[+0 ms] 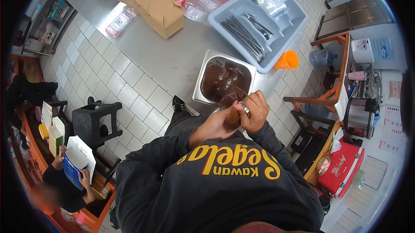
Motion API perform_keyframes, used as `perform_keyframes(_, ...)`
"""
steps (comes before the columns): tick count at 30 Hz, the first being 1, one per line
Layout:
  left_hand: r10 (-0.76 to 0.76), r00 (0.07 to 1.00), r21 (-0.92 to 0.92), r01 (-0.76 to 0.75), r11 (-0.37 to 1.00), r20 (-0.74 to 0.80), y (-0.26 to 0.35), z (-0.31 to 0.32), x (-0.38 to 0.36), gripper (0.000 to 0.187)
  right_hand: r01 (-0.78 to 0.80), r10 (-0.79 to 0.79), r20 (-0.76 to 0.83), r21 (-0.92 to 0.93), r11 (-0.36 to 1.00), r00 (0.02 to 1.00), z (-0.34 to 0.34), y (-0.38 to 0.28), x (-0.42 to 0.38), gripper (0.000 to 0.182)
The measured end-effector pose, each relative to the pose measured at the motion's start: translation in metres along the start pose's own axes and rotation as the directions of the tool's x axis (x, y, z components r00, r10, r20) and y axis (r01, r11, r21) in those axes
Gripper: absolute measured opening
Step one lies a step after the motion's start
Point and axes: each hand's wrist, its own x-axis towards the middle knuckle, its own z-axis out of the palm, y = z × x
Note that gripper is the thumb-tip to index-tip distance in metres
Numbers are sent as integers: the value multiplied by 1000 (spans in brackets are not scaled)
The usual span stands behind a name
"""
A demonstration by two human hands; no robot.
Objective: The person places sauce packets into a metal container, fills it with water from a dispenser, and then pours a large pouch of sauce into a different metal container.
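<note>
Holding a clear plastic bag (234, 96) with brown contents between both hands, we have it close in front of our chest, at the near edge of the metal desk (151, 50). Our left hand (215, 125) cups the bag from its side, and our right hand (255, 110) grasps it with bent fingers near the upper part. A small shiny item shows at the right hand's fingers; we cannot tell what it is. The loose film of the bag reaches forward from our hands over the near corner of a metal container (202, 76).

Just ahead of our hands, that container holds dark brown sauce (222, 75). Farther ahead and to the right of it, we have a blue-grey tray (298, 15) with black straws (243, 36) in one compartment, and an orange cup (287, 60) beside its near end. Ahead and to the left of our left hand lie a brown carton (149, 6) and a flat clear packet (121, 22). Well to the left of that hand, another person holds a blue-and-white box (74, 170) near a black stool (97, 120). To our right hand's right sits a red cooler (341, 168).
</note>
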Motion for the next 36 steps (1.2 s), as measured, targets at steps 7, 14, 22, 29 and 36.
perform_keyframes(7,42,997,49,-38,998,-72,-1,-9,4,24,-1,1,-1,32,999,1000,3,6,-3,27)
perform_keyframes(14,29,995,70,-23,997,-92,-2,-11,4,24,6,-6,32,14,1000,999,0,7,-3,26)
perform_keyframes(22,105,972,99,-85,991,-209,-2,22,7,27,-95,109,217,-73,993,970,-19,-7,9,23)
perform_keyframes(29,212,949,313,-133,940,-233,-2,20,15,29,-324,351,317,-134,936,881,-38,-23,7,100)
perform_keyframes(36,172,960,267,-110,957,-221,-6,38,16,42,-501,457,480,-42,865,749,-41,-27,1,110)
